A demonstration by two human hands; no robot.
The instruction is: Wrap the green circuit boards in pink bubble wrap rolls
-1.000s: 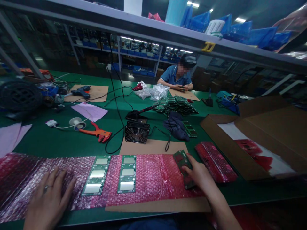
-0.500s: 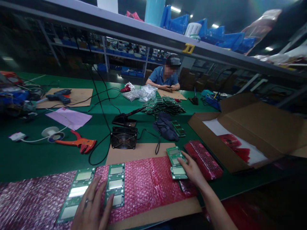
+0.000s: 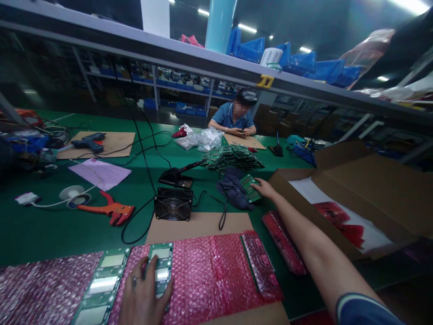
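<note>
Pink bubble wrap (image 3: 199, 266) lies across the near side of the bench. Two green boards with three pale screens each rest on it: the left board (image 3: 101, 285) and the middle board (image 3: 162, 262). My left hand (image 3: 145, 289) lies on the middle board, fingers spread. Farther off, my right hand (image 3: 265, 188) pinches the right edge of a green board (image 3: 250, 187) beside a dark cloth (image 3: 233, 192). A board wrapped in pink bubble wrap (image 3: 260, 264) lies at the right end of the sheet.
Right of the sheet are another pink wrapped bundle (image 3: 284, 243) and an open cardboard box (image 3: 304, 198). Behind stand a black fan (image 3: 173, 205), a soldering iron stand (image 3: 176, 178) and piled boards (image 3: 233, 157). Orange cutters (image 3: 113, 208) lie left. A person (image 3: 233, 117) sits opposite.
My right hand has moved away from the sheet to the board by the cloth; the board it held earlier is no longer seen there. My left hand has shifted right onto the middle board.
</note>
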